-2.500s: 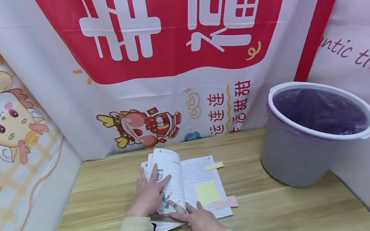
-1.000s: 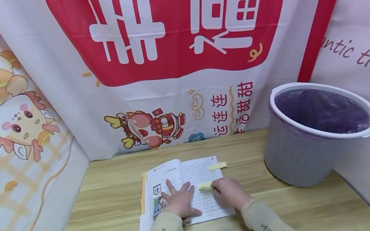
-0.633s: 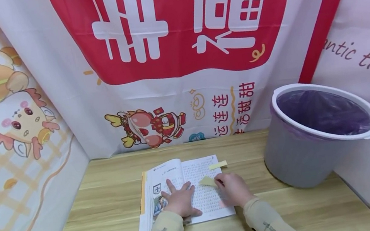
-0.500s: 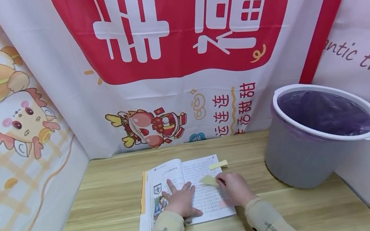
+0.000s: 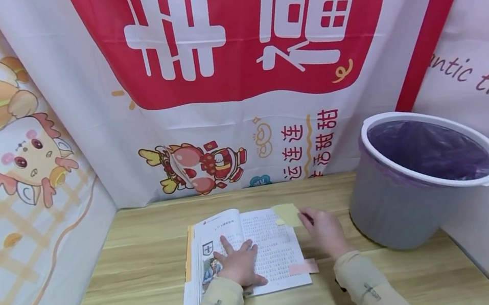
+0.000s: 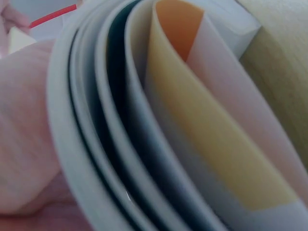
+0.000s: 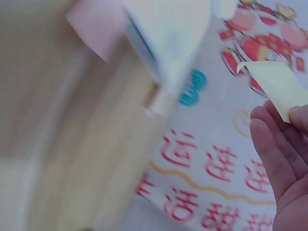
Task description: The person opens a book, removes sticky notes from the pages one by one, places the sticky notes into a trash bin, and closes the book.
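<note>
An open book (image 5: 269,252) lies on the wooden table, its left side a thick stack of curved pages. My left hand (image 5: 238,266) rests on it with fingers spread, pressing the pages near the spine. In the left wrist view the page edges (image 6: 110,115) bow outward beside the hand. My right hand (image 5: 324,229) pinches a yellow sticky note (image 5: 287,214) by its edge, above the book's upper right corner. The right wrist view shows the note (image 7: 276,82) between thumb and fingers, one end curling. A pink tab (image 5: 306,267) sticks out from the right page's lower edge.
A grey trash bin (image 5: 395,205) with a purple liner stands at the right of the table (image 5: 148,268). A narrow yellow tab (image 5: 280,222) on the right page is partly covered by the sticky note. Printed cloths (image 5: 229,108) hang behind and at both sides.
Earlier the left hand moved from turning pages to lying flat on the book. The right hand peeled the yellow sticky note off the right page and has carried it up and rightward.
</note>
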Motion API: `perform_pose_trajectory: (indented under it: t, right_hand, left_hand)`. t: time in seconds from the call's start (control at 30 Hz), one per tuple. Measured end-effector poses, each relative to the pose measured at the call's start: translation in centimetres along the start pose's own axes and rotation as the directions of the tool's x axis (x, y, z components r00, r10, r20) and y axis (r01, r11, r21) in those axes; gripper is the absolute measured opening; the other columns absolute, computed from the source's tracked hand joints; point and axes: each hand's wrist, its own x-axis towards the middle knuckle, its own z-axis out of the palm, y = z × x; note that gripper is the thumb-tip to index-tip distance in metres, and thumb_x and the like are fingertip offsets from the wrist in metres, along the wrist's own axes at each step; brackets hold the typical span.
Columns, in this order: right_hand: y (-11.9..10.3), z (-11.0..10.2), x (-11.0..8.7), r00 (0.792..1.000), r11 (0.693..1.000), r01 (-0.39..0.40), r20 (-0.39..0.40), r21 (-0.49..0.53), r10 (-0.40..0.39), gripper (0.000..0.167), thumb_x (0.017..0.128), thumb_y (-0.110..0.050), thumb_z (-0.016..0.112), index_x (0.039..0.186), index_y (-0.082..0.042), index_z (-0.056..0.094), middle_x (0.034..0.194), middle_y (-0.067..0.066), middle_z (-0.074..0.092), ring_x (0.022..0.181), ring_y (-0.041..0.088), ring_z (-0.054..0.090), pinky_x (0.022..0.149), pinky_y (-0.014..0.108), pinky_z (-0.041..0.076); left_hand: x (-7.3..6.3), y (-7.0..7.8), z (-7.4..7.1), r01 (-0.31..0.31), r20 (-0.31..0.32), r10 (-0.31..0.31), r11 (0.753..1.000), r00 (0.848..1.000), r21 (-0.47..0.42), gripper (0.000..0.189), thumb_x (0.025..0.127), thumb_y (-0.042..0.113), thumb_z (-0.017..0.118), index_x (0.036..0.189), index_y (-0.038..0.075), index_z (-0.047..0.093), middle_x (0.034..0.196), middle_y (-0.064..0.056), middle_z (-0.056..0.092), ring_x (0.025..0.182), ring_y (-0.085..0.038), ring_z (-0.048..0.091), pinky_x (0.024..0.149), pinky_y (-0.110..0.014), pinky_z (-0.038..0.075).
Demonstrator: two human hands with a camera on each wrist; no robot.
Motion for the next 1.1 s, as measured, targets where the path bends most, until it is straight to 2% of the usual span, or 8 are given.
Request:
perform_pose_trajectory:
  t: [0.13, 0.2, 0.33, 0.47, 0.63, 0.77, 0.97, 1.1]
  right_hand:
    - [-0.2, -2.9, 1.2, 0.992, 0.998, 0.07, -0.106, -0.001, -0.07, 0.016, 0.092, -0.011, 0.071, 0.104, -0.001, 0.075, 0.09, 0.016, 0.074, 0.075, 0.027, 0.072, 0.065, 0.039, 0.06]
    - [-0.3, -4.2, 1.7, 0.976, 0.991, 0.132, -0.172, -0.01, -0.132, 0.013, 0.089, -0.008, 0.073, 0.099, 0.0, 0.075, 0.086, 0.016, 0.074, 0.071, 0.028, 0.072, 0.062, 0.04, 0.06]
    - [-0.5, -6.6, 2.5, 0.93, 0.972, 0.23, -0.283, -0.053, -0.235, 0.012, 0.084, -0.005, 0.077, 0.095, 0.0, 0.076, 0.083, 0.016, 0.074, 0.067, 0.028, 0.071, 0.06, 0.041, 0.059]
    - [-0.9, -9.5, 3.2, 0.872, 0.953, 0.29, -0.386, -0.088, -0.301, 0.013, 0.081, 0.0, 0.078, 0.094, 0.001, 0.076, 0.083, 0.016, 0.074, 0.066, 0.028, 0.071, 0.06, 0.041, 0.059]
    - [-1.6, -14.2, 3.9, 0.8, 0.937, 0.335, -0.495, -0.1, -0.339, 0.017, 0.081, 0.006, 0.074, 0.097, 0.002, 0.076, 0.086, 0.014, 0.074, 0.07, 0.024, 0.069, 0.071, 0.017, 0.053]
    - [-2.0, -18.3, 4.3, 0.761, 0.94, 0.324, -0.563, -0.103, -0.324, 0.02, 0.082, 0.007, 0.071, 0.099, -0.002, 0.077, 0.09, 0.011, 0.073, 0.077, 0.024, 0.065, 0.081, 0.007, 0.042]
    - [-0.9, -22.8, 4.9, 0.745, 0.958, 0.225, -0.601, -0.179, -0.288, 0.017, 0.086, -0.001, 0.071, 0.102, -0.002, 0.078, 0.096, 0.015, 0.074, 0.086, 0.034, 0.067, 0.09, 0.005, 0.038]
    - [0.7, -24.5, 5.0, 0.764, 0.959, 0.145, -0.588, -0.242, -0.264, 0.018, 0.088, -0.002, 0.068, 0.104, 0.0, 0.077, 0.097, 0.02, 0.073, 0.088, 0.04, 0.067, 0.089, 0.0, 0.031]
  left_hand:
    - [-0.1, 0.1, -0.1, 0.003, -0.003, -0.003, 1.0, 1.0, -0.003, 0.093, 0.066, 0.057, 0.085, 0.143, 0.017, 0.054, 0.155, -0.005, 0.04, 0.136, -0.068, -0.002, 0.093, -0.088, 0.011]
    - [-0.1, 0.1, -0.1, 0.006, -0.007, -0.006, 1.0, 1.0, -0.006, 0.093, 0.065, 0.056, 0.086, 0.143, 0.016, 0.054, 0.155, -0.005, 0.04, 0.136, -0.068, -0.001, 0.093, -0.088, 0.011]
    - [-0.1, 0.1, -0.1, 0.007, -0.014, -0.007, 1.0, 1.0, -0.003, 0.093, 0.065, 0.056, 0.086, 0.143, 0.016, 0.055, 0.154, -0.005, 0.04, 0.136, -0.068, -0.001, 0.093, -0.088, 0.011]
    - [-0.1, 0.1, -0.1, 0.005, -0.017, -0.006, 1.0, 1.0, -0.01, 0.092, 0.065, 0.055, 0.086, 0.142, 0.016, 0.055, 0.155, -0.006, 0.04, 0.135, -0.068, -0.001, 0.093, -0.088, 0.011]
    - [-0.2, 0.3, 0.0, 0.003, -0.021, -0.003, 1.0, 1.0, -0.02, 0.092, 0.064, 0.055, 0.087, 0.141, 0.016, 0.056, 0.154, -0.006, 0.041, 0.136, -0.068, -0.001, 0.093, -0.088, 0.01]
    - [-0.1, 0.2, 0.1, 0.002, -0.024, -0.003, 1.0, 1.0, -0.018, 0.092, 0.064, 0.055, 0.087, 0.142, 0.015, 0.056, 0.154, -0.006, 0.041, 0.136, -0.067, -0.002, 0.093, -0.088, 0.01]
    - [0.0, 0.1, 0.1, 0.002, -0.024, -0.002, 1.0, 1.0, -0.012, 0.093, 0.065, 0.055, 0.086, 0.143, 0.015, 0.055, 0.154, -0.006, 0.041, 0.136, -0.067, -0.002, 0.093, -0.088, 0.01]
    - [0.0, 0.0, 0.2, -0.001, -0.019, 0.001, 1.0, 1.0, -0.009, 0.094, 0.065, 0.056, 0.086, 0.143, 0.015, 0.054, 0.155, -0.006, 0.04, 0.136, -0.067, -0.002, 0.093, -0.088, 0.011]
